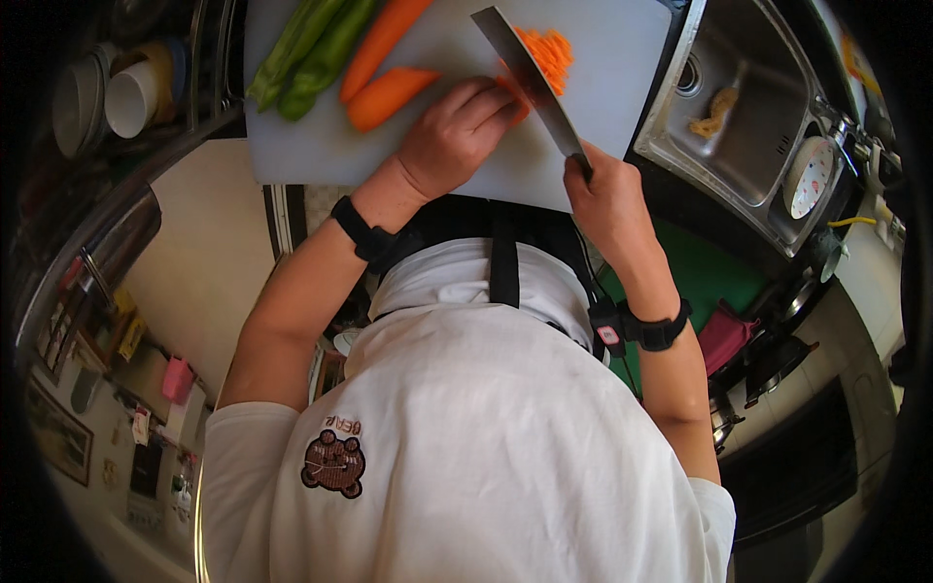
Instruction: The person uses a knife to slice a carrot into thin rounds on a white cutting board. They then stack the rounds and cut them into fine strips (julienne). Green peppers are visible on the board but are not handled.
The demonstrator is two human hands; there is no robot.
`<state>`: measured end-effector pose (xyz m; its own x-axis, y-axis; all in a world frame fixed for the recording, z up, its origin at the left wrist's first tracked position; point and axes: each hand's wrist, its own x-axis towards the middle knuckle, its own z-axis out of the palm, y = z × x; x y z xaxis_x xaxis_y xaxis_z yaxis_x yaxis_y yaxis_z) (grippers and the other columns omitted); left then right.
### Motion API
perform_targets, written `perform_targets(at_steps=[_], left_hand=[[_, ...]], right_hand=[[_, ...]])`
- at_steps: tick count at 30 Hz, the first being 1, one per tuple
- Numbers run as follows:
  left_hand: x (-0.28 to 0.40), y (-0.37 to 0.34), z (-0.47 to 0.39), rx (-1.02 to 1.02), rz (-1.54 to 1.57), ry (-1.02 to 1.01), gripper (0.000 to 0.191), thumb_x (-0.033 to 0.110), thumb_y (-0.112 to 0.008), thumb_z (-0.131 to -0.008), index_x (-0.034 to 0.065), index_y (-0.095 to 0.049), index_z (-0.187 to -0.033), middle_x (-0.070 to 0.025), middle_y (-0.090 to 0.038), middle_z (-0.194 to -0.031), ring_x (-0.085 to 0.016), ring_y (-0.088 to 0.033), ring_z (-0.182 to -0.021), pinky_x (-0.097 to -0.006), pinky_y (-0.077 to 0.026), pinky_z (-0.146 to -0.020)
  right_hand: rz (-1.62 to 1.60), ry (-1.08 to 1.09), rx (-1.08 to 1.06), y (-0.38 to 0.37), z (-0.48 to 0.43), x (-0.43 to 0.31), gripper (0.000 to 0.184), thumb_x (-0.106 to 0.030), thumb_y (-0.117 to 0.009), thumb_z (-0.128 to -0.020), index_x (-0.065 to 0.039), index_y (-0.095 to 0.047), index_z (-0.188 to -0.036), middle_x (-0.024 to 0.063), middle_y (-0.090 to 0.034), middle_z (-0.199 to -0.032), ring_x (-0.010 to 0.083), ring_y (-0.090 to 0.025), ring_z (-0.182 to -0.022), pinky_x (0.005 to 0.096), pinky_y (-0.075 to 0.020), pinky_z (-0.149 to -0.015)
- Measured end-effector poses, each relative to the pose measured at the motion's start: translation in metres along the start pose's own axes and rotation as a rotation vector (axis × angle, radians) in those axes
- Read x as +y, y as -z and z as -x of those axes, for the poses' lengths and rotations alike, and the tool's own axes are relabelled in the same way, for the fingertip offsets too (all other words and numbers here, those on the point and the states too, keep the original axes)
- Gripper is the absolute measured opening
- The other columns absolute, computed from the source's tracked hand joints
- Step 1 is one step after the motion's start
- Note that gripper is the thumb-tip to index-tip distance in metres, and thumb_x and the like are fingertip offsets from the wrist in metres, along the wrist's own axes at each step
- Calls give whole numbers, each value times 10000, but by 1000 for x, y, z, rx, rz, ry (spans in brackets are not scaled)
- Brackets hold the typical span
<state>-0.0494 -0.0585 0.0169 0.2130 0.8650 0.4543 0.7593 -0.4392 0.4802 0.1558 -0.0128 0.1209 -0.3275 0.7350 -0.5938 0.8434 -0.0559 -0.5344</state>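
My right hand (609, 193) grips the dark handle of a kitchen knife (528, 76), its broad blade slanting up and left over a white cutting board (466, 164). Beside the blade, the fingers of my left hand (459, 131) press on a piece of carrot (516, 102), mostly covered by them. Shredded carrot (548, 57) lies heaped on the blade's far side. To the left of my left hand rest a cut carrot chunk (390, 95) and a longer carrot (379, 45). Long green peppers (310, 62) lie at the board's left.
A steel sink (758, 157) at the right holds a tan scrubber (714, 113) and a patterned oval dish (809, 177). Bowls (131, 98) stand in a rack at the upper left. Pans (776, 368) sit at the lower right.
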Motion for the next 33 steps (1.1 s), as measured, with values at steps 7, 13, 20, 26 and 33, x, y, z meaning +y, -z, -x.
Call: perform_targets(at_steps=[7, 13, 20, 26, 33], left_hand=[[-1, 0, 1, 21, 29, 0, 213, 110, -702, -894, 55, -760, -1091, -43, -727, -1117, -241, -685, -1040, -331, -600, -836], [5, 7, -2, -32, 95, 79, 322, 41, -728, -825, 39, -751, -1146, -112, -717, -1124, -334, -675, -1031, -407, -575, -912], [4, 3, 0, 4, 11, 62, 214, 105, -710, -879, 58, -759, -1082, -42, -724, -1124, -236, -690, -1038, -327, -605, -829], [1, -4, 3, 12, 42, 46, 272, 91, -704, -846, 77, -765, -1111, -41, -714, -1153, -235, -681, -1052, -325, -609, -817], [6, 5, 0, -19, -4, 43, 270, 82, -715, -841, 49, -761, -1106, -71, -723, -1103, -275, -684, -1029, -347, -601, -845]], right_hand=[[144, -25, -24, 11, 31, 2, 398, -32, -618, -945, -55, -672, -1339, 282, -625, -790, 420, -622, -716, 453, -539, -702], [248, -42, -36, 12, 36, -1, 434, -33, -625, -909, -67, -654, -1340, 264, -692, -836, 454, -691, -807, 516, -565, -757], [214, 11, -10, -2, 19, -2, 438, -36, -619, -904, -61, -647, -1341, 279, -687, -840, 461, -691, -824, 528, -561, -757], [-14, 27, 52, -6, -2, -1, 370, -57, -606, -948, -40, -695, -1306, 313, -673, -869, 482, -675, -829, 484, -558, -748], [139, 16, -96, 11, 27, 7, 405, -49, -619, -933, -47, -641, -1338, 281, -684, -833, 465, -683, -802, 517, -561, -756]])
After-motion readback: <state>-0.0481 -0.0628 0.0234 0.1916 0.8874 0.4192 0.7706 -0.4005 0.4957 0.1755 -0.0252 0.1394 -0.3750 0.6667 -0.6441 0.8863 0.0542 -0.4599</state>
